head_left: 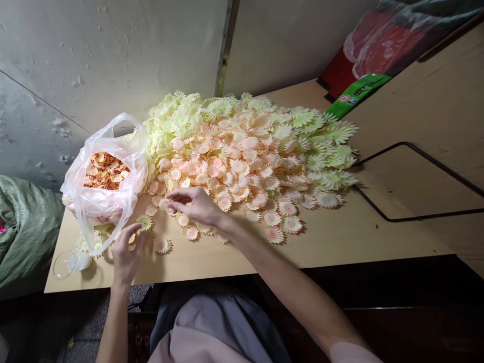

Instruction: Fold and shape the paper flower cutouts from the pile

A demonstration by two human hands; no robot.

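My left hand is at the front left of the table, its thumb and index finger closing at the edge of a pale green artificial flower. Another small yellowish petal piece shows between its fingers and the table. With the fingertips of my right hand I pinch a pale artificial flower, partly hidden, just above the table. Beside that hand spreads a large heap of pink-centred flower pieces, with pale green ones along the back and right. One loose flower piece lies between my hands.
A white plastic bag with red-and-yellow petal pieces stands left of the heap. A clear cup lies near the table's left corner. A green sack is at the left. On the right are a black metal frame and a green packet.
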